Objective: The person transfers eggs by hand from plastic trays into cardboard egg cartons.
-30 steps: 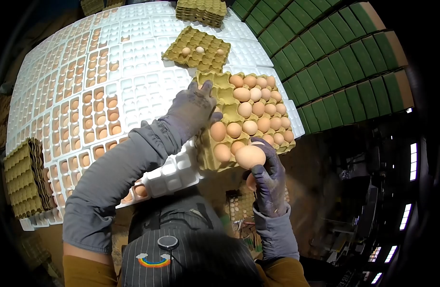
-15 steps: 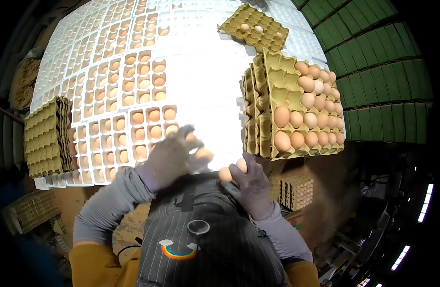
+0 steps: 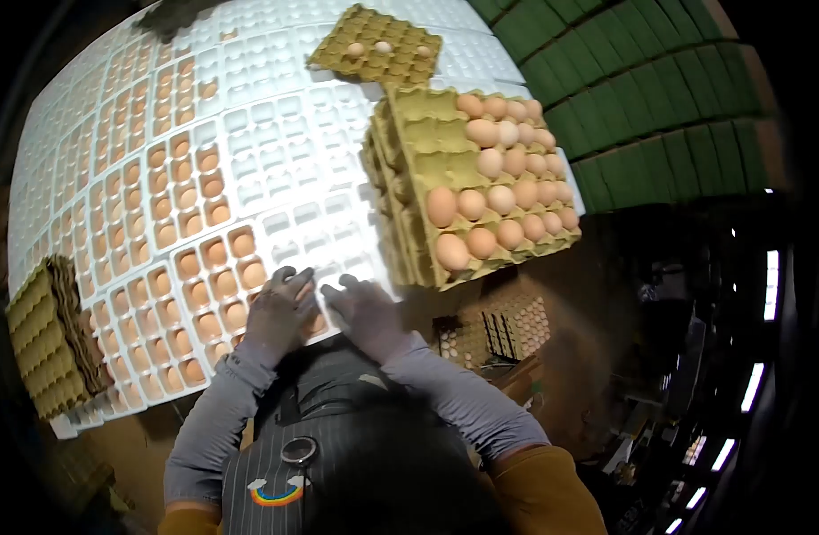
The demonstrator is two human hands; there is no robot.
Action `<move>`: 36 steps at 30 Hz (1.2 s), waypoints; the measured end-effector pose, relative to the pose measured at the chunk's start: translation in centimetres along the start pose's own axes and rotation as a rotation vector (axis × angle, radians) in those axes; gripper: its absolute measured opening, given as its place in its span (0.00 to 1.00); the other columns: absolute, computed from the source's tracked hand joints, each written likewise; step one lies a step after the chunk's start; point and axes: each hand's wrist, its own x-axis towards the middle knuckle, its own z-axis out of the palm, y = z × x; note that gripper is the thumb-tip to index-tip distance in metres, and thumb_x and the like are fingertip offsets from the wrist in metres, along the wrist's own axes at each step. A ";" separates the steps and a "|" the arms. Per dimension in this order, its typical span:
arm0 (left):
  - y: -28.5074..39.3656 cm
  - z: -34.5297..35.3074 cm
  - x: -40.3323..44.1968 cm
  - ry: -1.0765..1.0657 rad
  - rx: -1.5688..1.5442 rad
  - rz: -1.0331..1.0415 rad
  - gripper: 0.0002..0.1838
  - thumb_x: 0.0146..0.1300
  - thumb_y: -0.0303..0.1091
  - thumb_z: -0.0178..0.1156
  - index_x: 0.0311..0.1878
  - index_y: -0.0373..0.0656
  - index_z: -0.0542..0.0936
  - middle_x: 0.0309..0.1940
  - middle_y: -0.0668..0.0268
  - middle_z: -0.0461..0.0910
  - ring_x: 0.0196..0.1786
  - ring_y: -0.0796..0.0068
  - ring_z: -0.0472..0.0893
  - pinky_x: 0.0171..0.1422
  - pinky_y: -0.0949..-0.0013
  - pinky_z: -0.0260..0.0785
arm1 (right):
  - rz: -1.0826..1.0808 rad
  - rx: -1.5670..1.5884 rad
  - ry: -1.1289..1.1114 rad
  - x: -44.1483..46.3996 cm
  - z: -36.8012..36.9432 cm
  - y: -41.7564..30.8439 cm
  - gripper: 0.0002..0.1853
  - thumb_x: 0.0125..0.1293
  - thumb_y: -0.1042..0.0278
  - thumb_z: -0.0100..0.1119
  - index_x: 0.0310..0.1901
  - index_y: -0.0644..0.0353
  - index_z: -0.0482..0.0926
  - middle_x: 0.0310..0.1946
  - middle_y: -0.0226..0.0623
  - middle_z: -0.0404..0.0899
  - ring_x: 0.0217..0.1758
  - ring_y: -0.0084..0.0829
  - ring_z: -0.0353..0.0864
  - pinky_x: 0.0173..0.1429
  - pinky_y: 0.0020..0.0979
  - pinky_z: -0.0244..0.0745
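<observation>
Two hands (image 3: 280, 314) (image 3: 367, 314) closer, far tray (image 3: 367, 28) holding three eggs (image 3: 384, 47)

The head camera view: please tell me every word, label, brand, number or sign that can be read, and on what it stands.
No text can be read.
Dark pinstriped apron: small rainbow patch, no letters visible.
Dark background at right: too dim and blurred to read.

White tray (image 3: 311, 234), many-celled, lying flat. Brown egg (image 3: 318, 324), mostly hidden, seemingly seated in a near cell. Right: tan pulp tray (image 3: 425, 134) atop stack (image 3: 387, 198), part-filled with brown and paler eggs (image 3: 472, 204).
</observation>
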 end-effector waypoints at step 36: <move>19.2 -7.7 29.6 0.175 -0.123 0.017 0.20 0.68 0.37 0.66 0.60 0.42 0.81 0.51 0.55 0.82 0.56 0.52 0.81 0.62 0.55 0.73 | -0.401 0.064 -0.125 17.3 -26.6 23.7 0.21 0.63 0.57 0.68 0.56 0.52 0.81 0.47 0.41 0.81 0.53 0.41 0.79 0.62 0.43 0.72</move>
